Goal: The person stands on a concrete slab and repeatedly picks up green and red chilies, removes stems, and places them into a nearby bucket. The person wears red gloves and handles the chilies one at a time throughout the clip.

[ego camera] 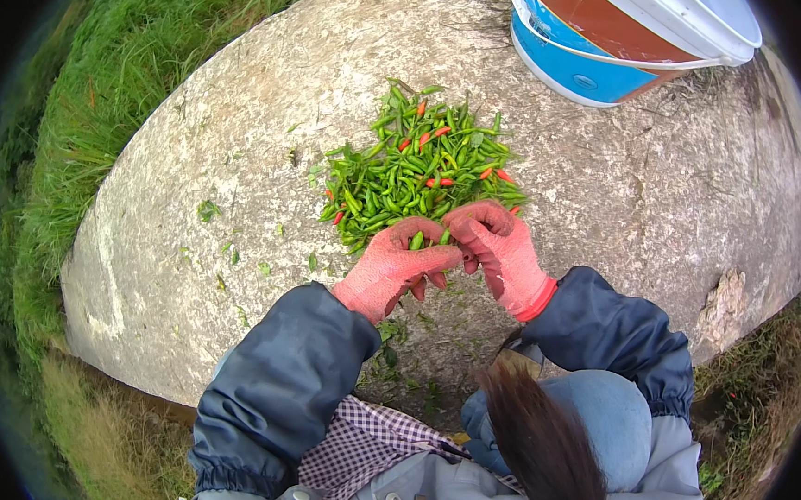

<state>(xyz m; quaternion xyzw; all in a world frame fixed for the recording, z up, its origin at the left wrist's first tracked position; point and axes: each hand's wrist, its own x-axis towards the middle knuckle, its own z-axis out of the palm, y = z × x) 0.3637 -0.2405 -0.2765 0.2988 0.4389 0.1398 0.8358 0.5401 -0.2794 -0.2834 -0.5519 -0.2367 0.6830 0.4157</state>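
Observation:
My left hand point(401, 260), in a pink coated work glove, holds a few green chili peppers point(416, 240) between thumb and fingers. My right hand point(494, 243), gloved the same way, meets it fingertip to fingertip; its thumb and index finger pinch close to one green pepper, though the fingers hide whether they grip it. Just beyond both hands lies a heap of small chili peppers point(416, 169), mostly green with several red ones, mixed with stems and leaves. The heap rests directly on a rough grey rock point(248, 170).
A white plastic bucket point(588, 42) with a blue and brown printed side and a handle stands at the far right. Leaf scraps point(208, 210) are scattered left of the heap and near my lap. Tall grass point(123, 74) borders the rock at left; dry grass point(106, 424) lies lower left.

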